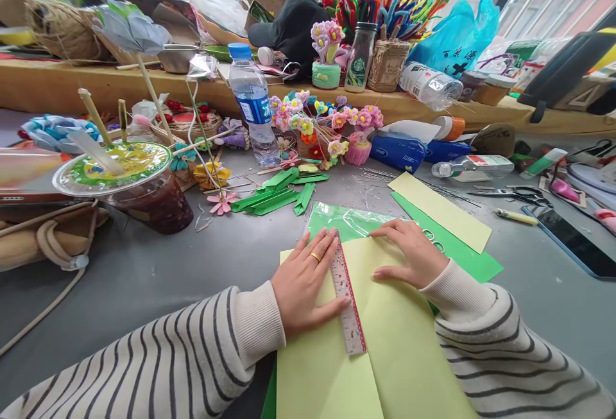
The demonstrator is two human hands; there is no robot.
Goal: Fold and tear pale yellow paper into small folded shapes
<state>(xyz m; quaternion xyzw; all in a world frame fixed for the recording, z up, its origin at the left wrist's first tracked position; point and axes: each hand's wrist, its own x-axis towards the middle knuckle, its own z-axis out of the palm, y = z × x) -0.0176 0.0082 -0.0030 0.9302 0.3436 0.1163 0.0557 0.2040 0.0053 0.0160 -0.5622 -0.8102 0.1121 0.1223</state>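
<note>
yellow paper [409, 355] toward the table's [231, 246] near edge: press ruler [353, 329] evenly; left hand [305, 287] and right hand [411, 253] have fingers apart.

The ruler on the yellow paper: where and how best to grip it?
Probably pinch the ruler by its long edges at the near end, coming from the wearer's side: it lies flat, and the left hand leaves that end uncovered.

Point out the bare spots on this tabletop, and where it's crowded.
One bare patch of grey tabletop lies between the drink cup, the left sleeve and the yellow paper. Another lies between the green sheet, the phone and the right sleeve. It is crowded beyond the yellow paper, with folded green strips, flowers and a water bottle.
</note>
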